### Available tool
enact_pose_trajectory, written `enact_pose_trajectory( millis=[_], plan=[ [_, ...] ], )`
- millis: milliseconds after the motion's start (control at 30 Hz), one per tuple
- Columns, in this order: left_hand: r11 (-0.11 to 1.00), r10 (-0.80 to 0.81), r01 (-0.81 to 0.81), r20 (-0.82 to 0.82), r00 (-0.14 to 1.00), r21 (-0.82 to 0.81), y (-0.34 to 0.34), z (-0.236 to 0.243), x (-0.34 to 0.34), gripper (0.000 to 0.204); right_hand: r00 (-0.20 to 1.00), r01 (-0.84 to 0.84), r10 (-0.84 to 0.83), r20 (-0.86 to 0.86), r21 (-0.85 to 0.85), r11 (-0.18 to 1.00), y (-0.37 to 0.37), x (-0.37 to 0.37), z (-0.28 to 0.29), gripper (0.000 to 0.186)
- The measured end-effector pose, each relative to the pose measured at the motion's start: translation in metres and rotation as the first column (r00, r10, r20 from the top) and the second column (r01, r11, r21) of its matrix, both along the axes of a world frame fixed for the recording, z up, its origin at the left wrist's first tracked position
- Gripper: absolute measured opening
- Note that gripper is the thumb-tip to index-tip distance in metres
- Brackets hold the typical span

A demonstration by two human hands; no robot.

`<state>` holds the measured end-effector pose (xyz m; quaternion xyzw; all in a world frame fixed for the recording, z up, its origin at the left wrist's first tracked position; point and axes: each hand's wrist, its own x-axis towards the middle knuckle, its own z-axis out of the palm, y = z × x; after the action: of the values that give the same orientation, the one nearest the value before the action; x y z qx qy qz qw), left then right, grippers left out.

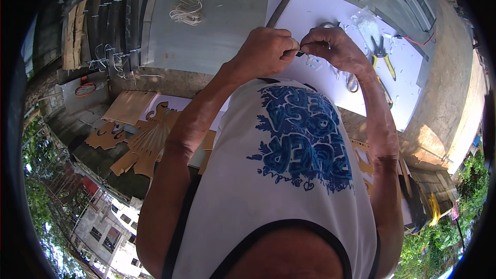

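Note:
My left hand [266, 49] is closed, its thumb and fingertips pressed together over a white sheet [289, 80]. Close against it, my right hand [336, 49] pinches at the same spot. A small dark piece [300, 53] shows between the fingertips, too covered to name. A long dark strip [287, 0] runs from the top edge down behind my left hand; I cannot tell whether the hand grips it. Right of my right hand lie pliers [381, 51] with yellow and black handles. Small clear and white bits [313, 62] lie scattered below the fingertips.
A bundle of white cord [187, 9] lies on the grey tabletop [222, 36]. Dark strips with white wires [116, 26] stand at the far left. A clear plastic bag [367, 23] rests beside the pliers. Cut brown panels [147, 142] sit below the table's near edge.

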<state>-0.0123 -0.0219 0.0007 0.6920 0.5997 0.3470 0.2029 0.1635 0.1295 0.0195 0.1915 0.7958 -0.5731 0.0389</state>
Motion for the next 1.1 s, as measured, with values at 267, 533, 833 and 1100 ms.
enact_pose_trajectory(
  millis=[267, 533, 833, 1100],
  plan=[
    [1.0, 0.013, -0.013, -0.035, 0.999, 0.002, 0.0, -0.003, 0.004, 0.007, 0.989, -0.103, 0.115, -0.087, 0.134, 0.986, 0.006, 0.0, -0.004, 0.011],
    [0.942, -0.021, 0.094, 0.223, 0.975, -0.322, 0.001, 0.01, -0.009, 0.015, 0.946, -0.133, 0.232, -0.227, 0.38, 0.915, -0.002, 0.001, -0.008, 0.01],
    [0.879, 0.091, 0.155, 0.476, 0.875, -0.452, 0.002, -0.004, -0.015, 0.02, 0.95, -0.001, 0.197, -0.244, 0.628, 0.779, -0.026, 0.006, -0.002, 0.01],
    [0.871, 0.137, 0.118, 0.465, 0.875, -0.477, 0.003, 0.003, -0.01, 0.02, 0.979, -0.025, 0.085, -0.183, 0.305, 0.952, -0.015, 0.017, -0.001, 0.011]
  ],
)
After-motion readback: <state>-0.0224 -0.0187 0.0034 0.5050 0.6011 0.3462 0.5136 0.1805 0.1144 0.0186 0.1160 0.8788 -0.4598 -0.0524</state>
